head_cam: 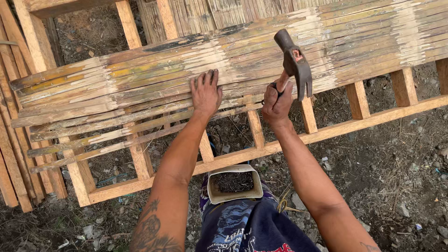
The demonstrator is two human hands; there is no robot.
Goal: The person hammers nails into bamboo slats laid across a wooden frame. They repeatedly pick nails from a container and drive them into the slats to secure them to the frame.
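Both hands are working over a wooden frame (326, 133) that is lying on bare dirt. The left hand (206, 93) is pressing flat, fingers spread and holding nothing, on a mat of flattened bamboo slats (154, 79) that is covering the upper part of the frame. The right hand (276, 106) is sitting just at 3 o'clock from the left one, well closed around the wooden handle of a claw hammer (294, 63). The hammer's dark metal head is rising toward 12 o'clock from that fist, with its striking face pointing up-left and its claw hanging down toward 5 o'clock, clear of the slats. The 2 hands are staying near each other but not touching.

The slats are running from about 8 o'clock to 2 o'clock across the view, worn and streaked with yellow, green and pale patches. Below them, short upright rails of the frame are showing between the 2 long rails, with dirt visible through the gaps.

At 6 o'clock from the hands, against the person's waist, a cut-open pale plastic container (234, 183) is hanging, filled with dark nails (233, 182). The person is wearing dark printed clothing (247, 228). More bamboo matting (214, 14) is lying at 12 o'clock beyond the frame, and wooden battens (18, 154) are stacking up along the 9 o'clock edge. Small stones and debris are scattering over the ground (401, 186) at 4 o'clock.
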